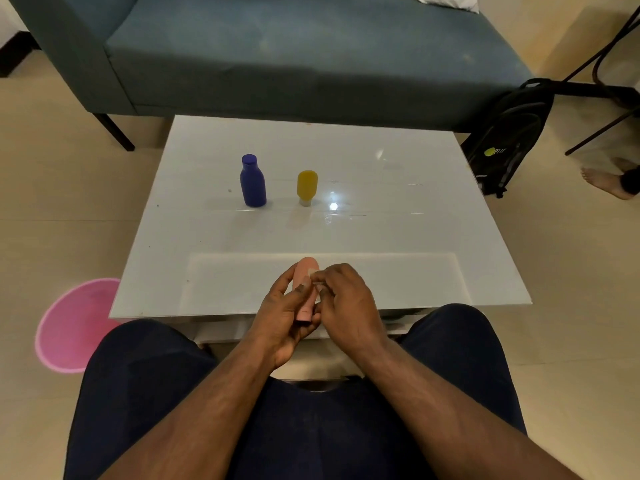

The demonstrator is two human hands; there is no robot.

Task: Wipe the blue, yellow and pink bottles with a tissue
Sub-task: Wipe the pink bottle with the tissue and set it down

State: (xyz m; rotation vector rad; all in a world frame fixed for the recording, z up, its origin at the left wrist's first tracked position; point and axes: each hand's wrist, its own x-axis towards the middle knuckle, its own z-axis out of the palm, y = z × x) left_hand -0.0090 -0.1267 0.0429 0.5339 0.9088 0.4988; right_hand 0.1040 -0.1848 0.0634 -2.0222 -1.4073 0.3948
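Observation:
My left hand (282, 315) grips the pink bottle (304, 271) upright over the near edge of the white table (398, 237), cap end down in the palm. My right hand (343, 301) is curled against the bottle's right side, pinching a small pale tissue (313, 272) to it; most of the tissue is hidden by the fingers. The blue bottle (252, 181) stands upright at the table's middle left. The yellow bottle (307, 187) stands on its clear cap just to the right of the blue one.
A pink bin (71, 327) sits on the floor at the left of the table. A teal sofa (294, 53) stands behind the table. A black backpack (509, 133) leans at the right, near a person's bare foot (604, 181) and dark chair legs (602, 74).

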